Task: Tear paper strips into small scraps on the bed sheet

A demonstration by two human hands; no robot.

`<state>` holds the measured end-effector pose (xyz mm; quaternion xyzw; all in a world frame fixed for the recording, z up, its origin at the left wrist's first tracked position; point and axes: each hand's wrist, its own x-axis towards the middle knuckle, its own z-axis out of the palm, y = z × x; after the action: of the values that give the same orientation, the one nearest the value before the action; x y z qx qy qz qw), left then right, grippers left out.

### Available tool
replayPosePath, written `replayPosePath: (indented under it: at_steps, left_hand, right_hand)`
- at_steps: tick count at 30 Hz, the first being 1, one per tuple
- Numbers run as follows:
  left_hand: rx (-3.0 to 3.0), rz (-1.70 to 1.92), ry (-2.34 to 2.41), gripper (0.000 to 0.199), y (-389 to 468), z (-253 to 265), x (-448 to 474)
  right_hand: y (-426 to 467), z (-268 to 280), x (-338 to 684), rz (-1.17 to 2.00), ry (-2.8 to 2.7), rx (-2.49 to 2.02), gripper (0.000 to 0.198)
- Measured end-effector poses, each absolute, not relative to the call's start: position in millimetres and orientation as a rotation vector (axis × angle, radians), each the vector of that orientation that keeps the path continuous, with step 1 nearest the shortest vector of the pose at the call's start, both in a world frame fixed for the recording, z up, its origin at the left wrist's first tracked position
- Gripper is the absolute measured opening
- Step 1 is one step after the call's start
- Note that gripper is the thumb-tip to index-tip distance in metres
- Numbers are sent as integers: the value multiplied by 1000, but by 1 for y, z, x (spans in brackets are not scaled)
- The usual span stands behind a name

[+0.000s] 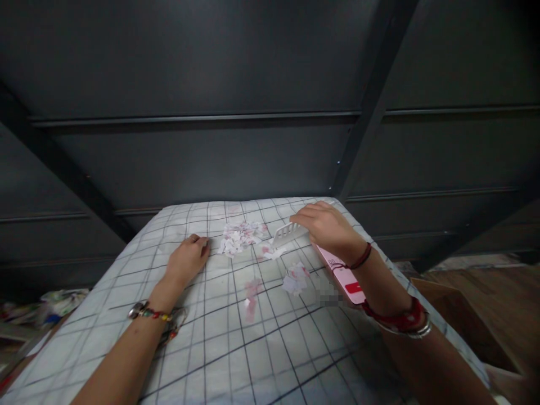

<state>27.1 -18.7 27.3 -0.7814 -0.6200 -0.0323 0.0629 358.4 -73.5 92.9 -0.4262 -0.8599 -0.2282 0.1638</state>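
Observation:
My left hand (189, 260) rests on the checked cloth (211, 332) with its fingers curled in, left of a heap of torn white and pink paper scraps (241, 237). I see nothing in its fingers. Right of the heap, my right hand (327, 225) grips a white slotted plastic piece (287, 234) from above, its slotted end slanting down to the left. Loose scraps (273, 253) lie at its lower edge. Nearer to me are a smaller scrap pile (296, 278) and a pink strip (252, 298). A pink phone-like flat object (343, 275) lies partly under my right wrist.
A dark panelled wall (219, 157) with metal ribs stands right behind the cloth-covered surface. At the lower right, a cardboard box (464, 320) sits on the wooden floor (498, 287). Blurred clutter (54, 304) shows beyond the left edge.

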Motion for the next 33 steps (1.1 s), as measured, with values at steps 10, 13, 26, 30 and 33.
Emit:
replayPosePath:
  at_steps: [10, 13, 26, 30, 33]
  left_hand:
    - [-2344, -110, -1871, 37, -21, 29, 29]
    - [-2353, -120, -1864, 38, -20, 28, 28]
    - [-2349, -126, -1880, 39, -18, 26, 27]
    - [-2353, -117, -1883, 39, -19, 27, 27]
    - [-2351, -125, -1888, 38, -20, 28, 28]
  right_hand:
    - [-73, 90, 354, -713, -2384, -1074, 33]
    - [-74, 95, 363, -678, -2414, -1098, 32]
    - [-70, 75, 335, -773, -2309, -1018, 25]
    - [-69, 74, 335, -789, -2299, -1065, 26]
    - [-71, 76, 336, -710, -2356, -1006, 28]
